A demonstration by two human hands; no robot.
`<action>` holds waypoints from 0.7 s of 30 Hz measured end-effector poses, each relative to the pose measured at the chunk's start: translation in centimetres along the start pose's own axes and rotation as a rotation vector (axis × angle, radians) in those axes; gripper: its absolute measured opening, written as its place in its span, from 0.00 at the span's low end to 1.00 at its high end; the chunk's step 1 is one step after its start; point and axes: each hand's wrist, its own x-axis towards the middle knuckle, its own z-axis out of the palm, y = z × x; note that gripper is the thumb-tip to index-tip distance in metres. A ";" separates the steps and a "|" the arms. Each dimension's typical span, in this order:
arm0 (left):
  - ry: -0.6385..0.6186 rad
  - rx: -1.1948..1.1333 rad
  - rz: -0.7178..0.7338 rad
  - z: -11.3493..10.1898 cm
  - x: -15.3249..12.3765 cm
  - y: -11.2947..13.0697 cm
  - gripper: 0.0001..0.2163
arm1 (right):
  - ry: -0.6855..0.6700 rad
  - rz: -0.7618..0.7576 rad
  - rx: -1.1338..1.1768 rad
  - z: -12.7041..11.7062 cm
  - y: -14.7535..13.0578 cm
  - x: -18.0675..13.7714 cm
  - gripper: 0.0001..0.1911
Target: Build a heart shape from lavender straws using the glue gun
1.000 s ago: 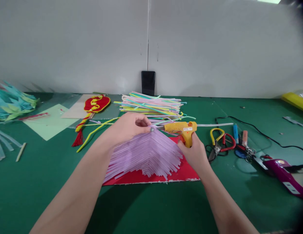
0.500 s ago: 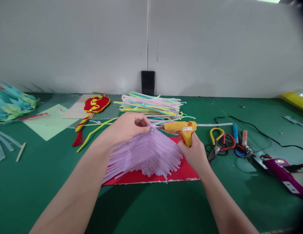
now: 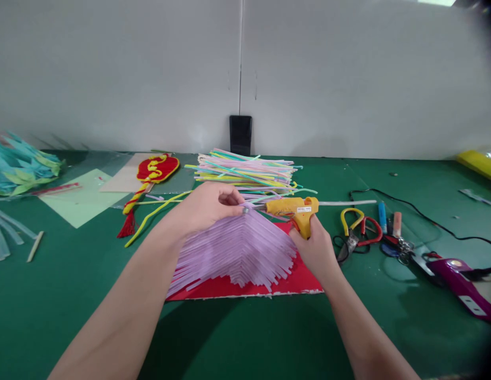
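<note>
Gluing step in hand: right hand [image 3: 314, 248] grips glue gun [image 3: 295, 210], nozzle at the peak of the lilac straws [image 3: 237, 248]; left hand [image 3: 209, 205] pinches that peak. Next calls for a steady press.

Bare green mat [image 3: 245, 338] lies open in front; straw pile [image 3: 245, 174] and scissors [image 3: 354, 232] crowd behind and right.

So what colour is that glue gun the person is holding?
Yellow-orange; the glue gun in the right hand shows best in the head view.
</note>
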 end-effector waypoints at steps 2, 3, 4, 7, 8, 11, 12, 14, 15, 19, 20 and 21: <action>0.003 0.002 0.008 0.0 0.0 -0.1 0.05 | 0.001 0.008 -0.006 0.0 0.0 0.0 0.12; 0.004 0.004 0.012 0.0 0.0 -0.1 0.05 | 0.002 0.009 -0.008 0.0 0.0 0.0 0.12; 0.005 0.005 0.014 0.0 0.0 -0.1 0.05 | 0.003 0.010 -0.010 0.0 0.0 0.0 0.12; 0.008 0.008 0.008 -0.1 0.0 -0.1 0.06 | 0.005 0.003 -0.013 0.0 0.1 0.0 0.11; 0.010 0.012 0.003 -0.2 -0.1 -0.1 0.06 | 0.008 -0.002 -0.014 0.1 0.1 0.0 0.11; 0.017 0.019 -0.002 -0.4 -0.1 -0.1 0.06 | 0.014 -0.017 -0.018 0.1 0.3 0.0 0.11; 0.017 0.019 -0.004 -0.4 -0.1 -0.2 0.06 | 0.015 -0.019 -0.018 0.2 0.3 0.0 0.11; 0.020 0.020 -0.010 -0.5 -0.2 -0.2 0.06 | 0.012 -0.019 -0.020 0.2 0.4 0.0 0.11; 0.024 0.021 -0.014 -0.5 -0.2 -0.2 0.07 | 0.008 -0.017 -0.019 0.1 0.5 0.0 0.11; 0.032 0.026 -0.014 -0.8 -0.2 -0.4 0.07 | -0.011 -0.012 -0.014 0.0 0.5 0.0 0.10; 0.031 0.027 -0.009 -0.9 -0.2 -0.5 0.07 | -0.014 -0.011 -0.011 0.0 0.4 0.0 0.09; 0.032 0.027 -0.002 -0.9 -0.3 -0.5 0.07 | -0.016 -0.010 -0.010 0.0 0.4 0.0 0.09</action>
